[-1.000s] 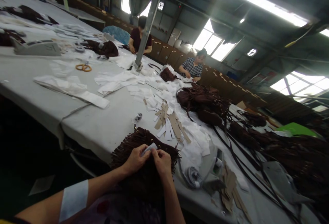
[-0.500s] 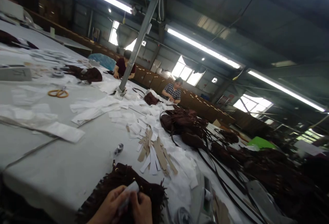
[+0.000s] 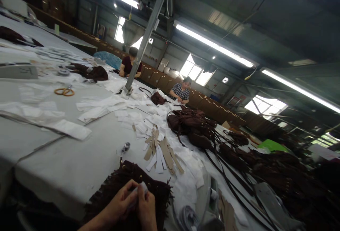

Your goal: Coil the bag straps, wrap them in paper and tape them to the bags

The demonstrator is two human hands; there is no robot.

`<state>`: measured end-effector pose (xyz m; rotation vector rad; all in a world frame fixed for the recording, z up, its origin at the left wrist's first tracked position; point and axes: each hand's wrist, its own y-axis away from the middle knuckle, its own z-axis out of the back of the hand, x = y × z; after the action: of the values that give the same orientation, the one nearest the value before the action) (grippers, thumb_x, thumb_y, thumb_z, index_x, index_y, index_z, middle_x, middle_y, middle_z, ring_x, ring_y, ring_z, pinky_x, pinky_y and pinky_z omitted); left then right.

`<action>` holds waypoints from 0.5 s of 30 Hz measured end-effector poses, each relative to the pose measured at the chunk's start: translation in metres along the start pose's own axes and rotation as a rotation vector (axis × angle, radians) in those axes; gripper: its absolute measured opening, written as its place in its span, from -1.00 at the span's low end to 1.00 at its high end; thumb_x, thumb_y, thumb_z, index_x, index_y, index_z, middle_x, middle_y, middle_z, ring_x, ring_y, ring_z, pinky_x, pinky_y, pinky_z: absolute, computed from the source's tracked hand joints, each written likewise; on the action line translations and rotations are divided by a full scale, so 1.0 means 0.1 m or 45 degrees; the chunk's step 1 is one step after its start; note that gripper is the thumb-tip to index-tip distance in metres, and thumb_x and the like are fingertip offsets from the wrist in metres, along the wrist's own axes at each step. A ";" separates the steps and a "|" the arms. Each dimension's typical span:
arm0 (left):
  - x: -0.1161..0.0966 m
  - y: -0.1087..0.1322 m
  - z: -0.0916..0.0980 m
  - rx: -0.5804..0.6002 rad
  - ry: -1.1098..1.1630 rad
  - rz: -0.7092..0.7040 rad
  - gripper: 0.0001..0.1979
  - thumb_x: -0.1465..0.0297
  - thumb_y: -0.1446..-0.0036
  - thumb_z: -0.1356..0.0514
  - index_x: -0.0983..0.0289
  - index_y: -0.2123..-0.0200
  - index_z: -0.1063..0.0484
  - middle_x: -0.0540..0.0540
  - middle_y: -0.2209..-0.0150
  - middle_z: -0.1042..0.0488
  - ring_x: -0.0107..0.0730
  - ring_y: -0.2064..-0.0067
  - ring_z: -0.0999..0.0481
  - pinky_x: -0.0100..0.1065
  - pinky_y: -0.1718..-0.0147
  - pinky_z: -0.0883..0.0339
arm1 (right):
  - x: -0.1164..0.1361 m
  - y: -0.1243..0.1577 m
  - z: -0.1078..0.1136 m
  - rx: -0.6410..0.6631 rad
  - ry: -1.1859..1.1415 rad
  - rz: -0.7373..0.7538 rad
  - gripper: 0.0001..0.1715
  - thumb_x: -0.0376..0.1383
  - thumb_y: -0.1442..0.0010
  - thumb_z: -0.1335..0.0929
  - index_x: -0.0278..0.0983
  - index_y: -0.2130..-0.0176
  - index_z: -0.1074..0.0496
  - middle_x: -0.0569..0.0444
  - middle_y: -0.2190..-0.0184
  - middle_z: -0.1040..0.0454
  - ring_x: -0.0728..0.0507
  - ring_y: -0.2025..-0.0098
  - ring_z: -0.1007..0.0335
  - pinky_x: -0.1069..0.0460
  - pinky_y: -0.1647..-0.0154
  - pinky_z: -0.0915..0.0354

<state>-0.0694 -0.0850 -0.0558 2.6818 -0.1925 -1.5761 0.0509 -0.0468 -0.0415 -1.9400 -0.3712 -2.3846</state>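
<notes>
A dark brown fringed bag [image 3: 124, 188] lies at the near edge of the long white table [image 3: 66, 167]. Both hands rest on top of it, side by side and touching. My left hand [image 3: 120, 202] and my right hand [image 3: 146, 207] pinch a small white strip of paper [image 3: 141, 187] between their fingertips. Both hands' fingers are curled closed around the strip. The lower parts of both hands run out of the bottom of the view.
Loose white and tan strips [image 3: 160, 151] lie just beyond the bag, with a small metal piece [image 3: 125, 147] to their left. Brown bags and straps [image 3: 193, 126] pile up to the right. Orange-handled scissors [image 3: 64, 91] lie far left. Two other people [image 3: 182, 91] work at the far side.
The view has swung up from the table toward the ceiling, then dipped a little. My hands stay together on the fringed bag, still pinching the white strip.
</notes>
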 end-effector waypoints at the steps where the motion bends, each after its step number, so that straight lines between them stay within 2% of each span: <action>1: -0.02 0.02 -0.01 -0.006 -0.033 -0.019 -0.52 0.00 -0.02 -0.23 0.24 0.18 -0.29 -0.13 0.62 -0.30 -0.67 0.73 -0.10 -0.59 0.78 0.13 | 0.02 0.01 -0.03 -0.035 0.016 0.050 -0.29 0.27 0.01 -0.28 -0.33 0.61 -0.33 0.11 0.71 -0.26 0.01 0.66 -0.13 0.12 0.69 -0.04; 5: -0.15 0.13 -0.02 -0.020 0.055 0.077 -0.55 0.10 0.03 -0.30 0.30 0.21 -0.32 -0.03 0.51 -0.40 -0.60 0.59 -0.30 -0.55 0.64 -0.19 | 0.10 0.03 -0.05 -0.043 0.022 0.054 -0.29 0.26 -0.02 -0.26 -0.34 0.57 -0.35 0.12 0.69 -0.28 0.00 0.64 -0.13 0.10 0.67 -0.07; 7: -0.18 0.15 -0.03 -0.120 0.089 0.158 -0.58 0.15 0.09 -0.33 0.33 0.30 -0.33 0.03 0.47 -0.44 -0.54 0.53 -0.38 -0.49 0.55 -0.28 | 0.10 0.02 -0.05 -0.037 0.023 0.022 -0.30 0.26 0.01 -0.29 -0.33 0.58 -0.33 0.15 0.71 -0.25 0.02 0.66 -0.09 0.11 0.68 -0.04; 10: -0.19 0.16 -0.05 -0.290 0.035 0.213 -0.64 0.20 0.13 -0.32 0.33 0.42 -0.31 0.05 0.50 -0.45 -0.51 0.56 -0.39 -0.47 0.58 -0.26 | 0.10 0.04 -0.07 -0.029 0.034 0.006 -0.33 0.24 0.04 -0.33 -0.32 0.61 -0.32 0.17 0.73 -0.23 0.04 0.67 -0.07 0.12 0.69 0.01; 12: -0.18 0.15 -0.07 -0.330 0.010 0.196 -0.67 0.22 0.13 -0.31 0.33 0.44 -0.31 0.03 0.53 -0.44 -0.53 0.60 -0.35 -0.48 0.62 -0.21 | 0.11 0.08 -0.06 -0.028 0.045 0.008 -0.32 0.23 0.01 -0.32 -0.34 0.59 -0.36 0.16 0.73 -0.26 0.04 0.69 -0.07 0.12 0.70 0.02; 14: -0.19 0.16 -0.07 -0.327 0.005 0.174 -0.69 0.22 0.11 -0.29 0.32 0.42 -0.31 0.01 0.55 -0.43 -0.55 0.62 -0.31 -0.50 0.65 -0.16 | 0.14 0.14 0.06 -0.054 0.060 0.010 -0.30 0.23 -0.04 -0.27 -0.36 0.52 -0.43 0.15 0.73 -0.29 0.04 0.72 -0.07 0.13 0.71 0.02; 15: -0.19 0.18 -0.07 -0.320 0.000 0.158 -0.69 0.22 0.10 -0.29 0.32 0.41 -0.32 0.00 0.55 -0.42 -0.56 0.62 -0.30 -0.51 0.66 -0.15 | 0.16 0.17 0.19 -0.112 0.092 0.027 -0.30 0.22 -0.07 -0.25 -0.37 0.48 -0.46 0.14 0.73 -0.30 0.04 0.72 -0.08 0.12 0.70 0.01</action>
<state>-0.0741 -0.1007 -0.0347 2.4302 -0.1468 -1.4570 0.0687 -0.0571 -0.0202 -1.8749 -0.2450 -2.4895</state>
